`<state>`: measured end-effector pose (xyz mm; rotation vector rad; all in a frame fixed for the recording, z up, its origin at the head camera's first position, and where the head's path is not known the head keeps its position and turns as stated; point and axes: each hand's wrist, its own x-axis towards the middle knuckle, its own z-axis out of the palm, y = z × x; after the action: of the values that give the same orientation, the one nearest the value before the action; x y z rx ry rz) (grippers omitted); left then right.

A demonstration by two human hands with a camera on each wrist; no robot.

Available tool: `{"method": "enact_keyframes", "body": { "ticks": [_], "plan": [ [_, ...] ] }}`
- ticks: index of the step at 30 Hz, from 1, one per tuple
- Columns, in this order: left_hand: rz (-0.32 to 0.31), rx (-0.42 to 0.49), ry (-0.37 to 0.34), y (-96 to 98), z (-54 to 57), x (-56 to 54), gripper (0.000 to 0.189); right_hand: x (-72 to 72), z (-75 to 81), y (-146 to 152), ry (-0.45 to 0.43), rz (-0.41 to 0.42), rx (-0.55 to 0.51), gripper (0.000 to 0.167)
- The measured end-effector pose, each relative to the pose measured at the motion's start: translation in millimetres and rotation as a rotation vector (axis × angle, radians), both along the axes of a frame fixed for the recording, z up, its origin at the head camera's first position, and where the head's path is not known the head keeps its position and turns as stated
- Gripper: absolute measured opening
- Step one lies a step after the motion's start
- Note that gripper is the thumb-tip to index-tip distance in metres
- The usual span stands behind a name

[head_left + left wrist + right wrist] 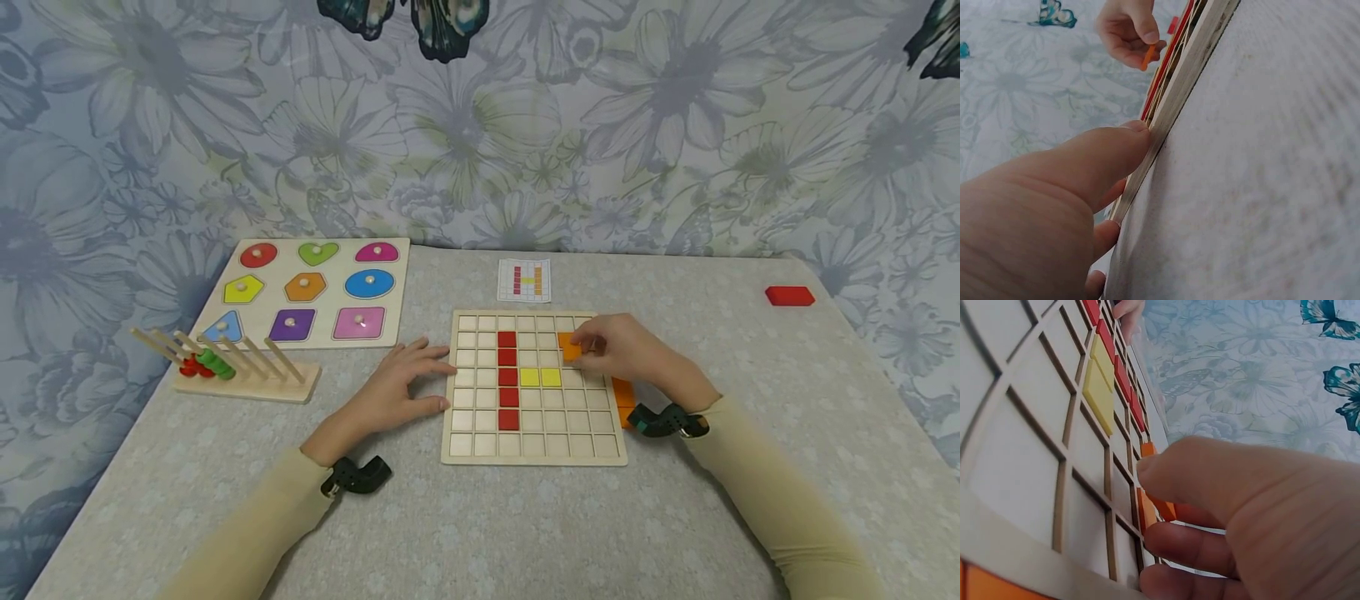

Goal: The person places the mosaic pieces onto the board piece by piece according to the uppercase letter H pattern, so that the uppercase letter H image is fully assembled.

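A wooden grid board (535,460) lies flat on the table. A column of red square tiles (508,377) and two yellow tiles (540,377) sit in its cells. My right hand (626,350) is over the upper right cells, pinching an orange tile (1149,56) between thumb and fingers. Another orange tile (1145,509) shows at the grid beside those fingers; the hand partly hides both. My left hand (397,385) touches the board's left edge with thumb and fingers extended. More orange tiles (624,393) lie against the right edge, partly covered by the right wrist.
A small pattern card (524,280) lies behind the board. At the back left is a shape puzzle (330,312), with a pegged bead stand (247,383) in front of it. Red tiles (790,296) lie together at the far right. A floral wall (480,125) borders the table's back.
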<state>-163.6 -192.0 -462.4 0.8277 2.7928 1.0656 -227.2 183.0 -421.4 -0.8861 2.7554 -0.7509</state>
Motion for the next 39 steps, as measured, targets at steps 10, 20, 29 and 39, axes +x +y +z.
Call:
{"method": "enact_keyframes", "body": {
  "ticks": [10, 20, 29, 39],
  "plan": [
    [0.001, 0.0, -0.002, 0.0, 0.2, 0.4, 0.042, 1.7, -1.4, -2.1, 0.007, 0.022, -0.005, 0.027],
    [0.001, 0.001, -0.005, -0.3, -0.2, -0.3, 0.042, -0.8, -3.8, -1.7, 0.025, 0.033, 0.012, 0.025],
    [0.004, -0.004, -0.009, 0.4, 0.4, 0.5, 0.042, -1.1, -5.9, -1.6, 0.02, 0.044, 0.022, 0.023],
    [0.003, -0.009, -0.006, 0.5, 0.0, -0.4, 0.042, -0.5, -4.8, -3.1, 0.003, 0.03, 0.01, 0.024]
  ]
}}
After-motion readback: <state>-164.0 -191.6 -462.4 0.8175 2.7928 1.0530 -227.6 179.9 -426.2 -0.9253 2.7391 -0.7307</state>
